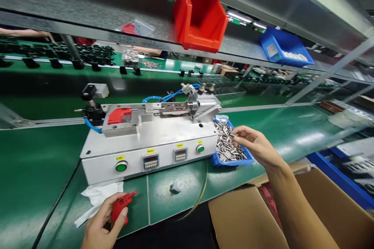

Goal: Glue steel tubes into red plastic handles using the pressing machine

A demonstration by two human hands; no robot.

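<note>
My left hand (102, 220) at the bottom left grips a red plastic part (119, 207), close to a white cloth. My right hand (251, 144) hovers just above a blue plastic tray (230, 162) heaped with short metal tubes (224, 142), and a thin tube appears pinched at its fingertips. Left of the tray stands a white pneumatic bench machine (149, 140) with two digital counters, a green button and a red clamp piece (119, 116) on top.
A cardboard box (248, 218) sits under my right forearm. A small white bottle (177, 186) stands on the green bench (181, 202). Overhead hang a red bin (198, 15) and a blue bin (284, 48). A co-worker's forearm (146, 50) shows beyond, at a bench with black parts.
</note>
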